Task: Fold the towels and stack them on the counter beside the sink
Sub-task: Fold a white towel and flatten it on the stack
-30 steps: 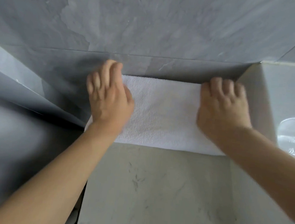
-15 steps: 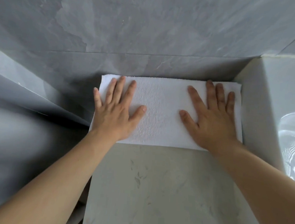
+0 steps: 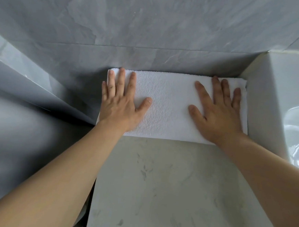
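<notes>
A white folded towel lies flat at the back of the pale marble counter, against the grey wall. My left hand presses flat on the towel's left end with its fingers spread. On the right end my right hand rests the same way, palm down and fingers straight. The towel reaches from the counter's left edge to the sink's side wall.
A white sink stands raised at the right, its glossy basin partly in view. Grey tiled wall closes the back. The counter drops off at its left edge to a grey, blurred area.
My hands went from curled at the towel's far edge to lying flat and spread on the towel. Since half a second ago they have barely shifted.
</notes>
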The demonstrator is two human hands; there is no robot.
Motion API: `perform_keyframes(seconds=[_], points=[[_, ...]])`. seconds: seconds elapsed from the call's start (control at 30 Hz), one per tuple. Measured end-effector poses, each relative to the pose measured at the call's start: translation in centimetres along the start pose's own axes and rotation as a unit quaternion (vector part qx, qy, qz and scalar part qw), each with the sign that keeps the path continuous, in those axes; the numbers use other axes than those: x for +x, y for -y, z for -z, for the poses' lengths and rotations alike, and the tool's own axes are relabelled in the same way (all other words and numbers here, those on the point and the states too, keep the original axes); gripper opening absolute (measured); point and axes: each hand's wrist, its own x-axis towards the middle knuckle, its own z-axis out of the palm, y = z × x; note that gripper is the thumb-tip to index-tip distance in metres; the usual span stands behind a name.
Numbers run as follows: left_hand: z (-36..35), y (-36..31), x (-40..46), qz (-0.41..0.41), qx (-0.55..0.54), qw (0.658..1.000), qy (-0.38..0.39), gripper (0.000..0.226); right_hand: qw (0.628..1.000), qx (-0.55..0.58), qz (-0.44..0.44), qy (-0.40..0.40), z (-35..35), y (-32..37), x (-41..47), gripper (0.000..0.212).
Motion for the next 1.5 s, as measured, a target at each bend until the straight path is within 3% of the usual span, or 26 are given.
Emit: perform_keyframes(seconds=[0.1, 0.17, 0.23, 0.3, 0.4, 0.6, 1.33, 1.5], points=[[0.6, -0.3, -2.9, -0.014, -0.017, 0.999, -0.048, 0.076, 0.999, 0.016, -0.014, -0.024, 0.6, 0.9, -2.8, 0.074], [0.2, -1.5, -7.6, -0.066, -0.065, 0.987, -0.129, 0.071, 0.996, 0.051, 0.001, -0.077, 0.5, 2.0, -7.1, 0.068], [-1.4, -3.2, -12.9, -0.13, -0.106, 0.973, -0.159, 0.068, 0.991, 0.084, 0.043, -0.092, -0.5, 3.0, -12.1, 0.065], [-3.4, -4.7, -16.7, -0.162, -0.116, 0.971, -0.132, 0.065, 0.991, 0.085, 0.084, -0.052, -1.8, 2.8, -16.4, 0.063], [-5.9, -5.7, -19.7, -0.147, -0.11, 0.981, -0.068, 0.064, 0.996, 0.043, 0.076, 0.022, -3.6, 1.5, -20.4, 0.062], [-7.6, -5.7, -21.5, -0.168, -0.018, 0.986, -0.004, 0.069, 0.998, 0.014, 0.047, 0.031, -4.3, 1.5, -21.0, 0.064], [-8.0, -6.2, -20.9, -0.129, -0.017, 0.991, -0.036, 0.074, 0.999, -0.015, 0.048, 0.022, -4.8, 1.4, -20.4, 0.068], [-8.0, -6.4, -21.0, -0.123, -0.016, 0.992, -0.035, 0.065, 0.999, -0.02, 0.039, 0.017, -4.9, 1.7, -20.8, 0.061]])
